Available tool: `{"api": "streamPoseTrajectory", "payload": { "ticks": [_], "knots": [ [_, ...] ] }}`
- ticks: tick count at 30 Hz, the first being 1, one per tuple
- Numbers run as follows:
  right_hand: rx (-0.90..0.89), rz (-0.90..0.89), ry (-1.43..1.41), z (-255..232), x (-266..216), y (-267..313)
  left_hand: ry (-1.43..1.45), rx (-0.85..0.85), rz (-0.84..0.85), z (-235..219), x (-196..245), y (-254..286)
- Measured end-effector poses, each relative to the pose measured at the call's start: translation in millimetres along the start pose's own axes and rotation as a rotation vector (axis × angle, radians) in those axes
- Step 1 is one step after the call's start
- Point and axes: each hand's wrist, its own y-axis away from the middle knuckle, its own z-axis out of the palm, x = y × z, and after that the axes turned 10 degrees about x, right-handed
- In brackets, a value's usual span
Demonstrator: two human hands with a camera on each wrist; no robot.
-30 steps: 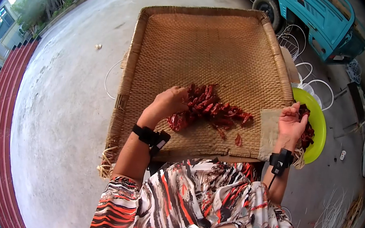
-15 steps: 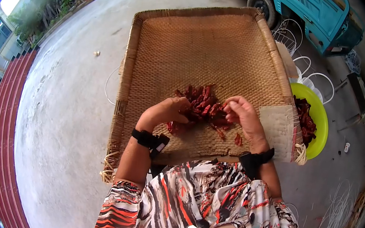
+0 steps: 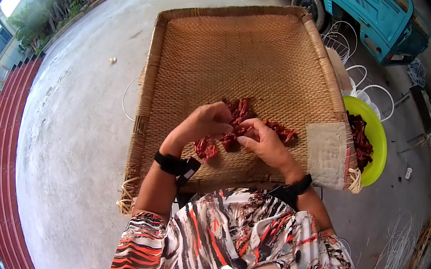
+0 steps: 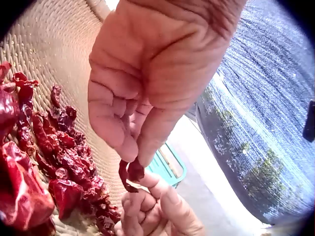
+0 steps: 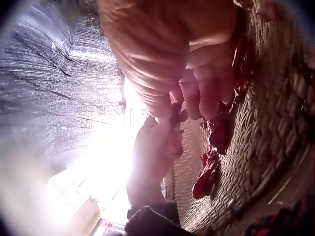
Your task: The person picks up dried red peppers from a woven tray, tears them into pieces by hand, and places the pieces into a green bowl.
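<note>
My left hand (image 3: 203,122) is over a woven tray (image 3: 236,56), its thumb and fingertips pinching a wrinkled dried red chili (image 4: 132,173). From the other side my right hand (image 3: 268,145) meets it, thumb and fingers curled in at the chili's lower end. The fingertips of both hands are close together, and the right fingers partly cover the chili in the right wrist view. Beside and under the hands lies a loose pile of dried red chilies (image 4: 74,162) on the weave. One separate piece of chili (image 5: 206,174) lies nearer the tray's front edge.
A lime-green basin (image 3: 379,149) with more dried chilies (image 3: 359,138) stands against the tray's right side. A pale cloth patch (image 3: 326,153) covers the tray's right front corner. Behind are white bucket handles (image 3: 380,89) and a teal cargo vehicle (image 3: 369,24).
My right hand has come from beside the green basin, left across the tray, to meet my left hand. The left hand now holds a chili up between them, and the pile is more spread.
</note>
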Motion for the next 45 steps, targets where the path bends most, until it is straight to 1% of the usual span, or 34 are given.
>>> {"api": "streamPoseTrajectory", "payload": {
  "ticks": [2,4,7,8,10,13,14,16,17,20,22,23,24,26,27,28,30,32,33,35,36,38,39,40,42,44,45],
  "knots": [
    [0.045,-0.013,-0.055,1,1,1,0.088,-0.010,0.011,2,1,0],
    [0.077,-0.049,-0.092,0,6,-1,0.101,-0.018,0.024,6,3,-1],
    [0.052,-0.006,-0.119,-3,8,-2,0.077,0.005,0.091,9,-2,-4],
    [0.105,-0.110,0.032,-3,9,-1,0.062,0.019,0.121,10,-4,-5],
    [0.210,-0.321,0.333,-3,8,1,-0.005,0.030,0.072,7,-7,-7],
    [0.275,-0.417,0.315,-4,13,2,-0.028,0.043,-0.030,5,-11,-8],
    [0.274,-0.297,0.226,-8,13,3,-0.023,0.047,-0.071,5,-14,-8],
    [0.268,-0.055,0.050,-20,6,6,-0.066,0.043,-0.031,4,-24,-10],
    [0.339,-0.022,-0.044,-26,7,5,-0.087,0.042,-0.010,3,-27,-11],
    [0.593,0.013,-0.450,-56,14,4,-0.239,0.018,0.039,7,-29,-12],
    [0.722,0.002,-0.833,-84,16,5,-0.295,-0.027,0.068,7,-28,-12],
    [0.740,-0.047,-1.003,-100,21,7,-0.323,-0.050,0.083,7,-28,-11],
    [0.755,-0.096,-1.173,-119,30,10,-0.356,-0.019,0.132,7,-30,-11],
    [0.752,-0.223,-1.341,-160,52,16,-0.423,0.041,0.230,6,-36,-10],
    [0.765,-0.218,-1.429,-168,53,23,-0.430,0.048,0.221,6,-37,-10],
    [0.864,-0.201,-1.430,-172,52,27,-0.438,0.054,0.212,5,-36,-10],
    [0.815,-0.179,-1.402,-176,58,28,-0.459,0.037,0.179,5,-37,-11],
    [0.841,-0.071,-1.359,-169,65,22,-0.485,-0.008,0.131,7,-40,-13],
    [0.891,-0.048,-1.275,-150,53,18,-0.440,-0.022,0.144,7,-41,-13],
    [0.790,0.019,-1.009,-121,41,11,-0.351,-0.049,0.169,7,-43,-13],
    [0.738,0.049,-0.875,-107,35,8,-0.364,-0.055,0.184,8,-44,-14],
    [0.604,0.057,-0.651,-81,21,5,-0.384,-0.067,0.214,10,-46,-15],
    [0.516,0.035,-0.578,-72,19,3,-0.404,-0.053,0.233,10,-47,-15],
    [0.453,0.078,-0.503,-66,18,0,-0.425,-0.038,0.253,10,-48,-15],
    [0.308,0.065,-0.330,-53,17,-3,-0.444,-0.011,0.270,10,-45,-13],
    [0.240,0.060,-0.197,-40,17,-5,-0.440,0.010,0.265,9,-35,-9],
    [0.206,0.059,-0.132,-32,16,-5,-0.432,-0.006,0.235,9,-33,-9]
  ]
}}
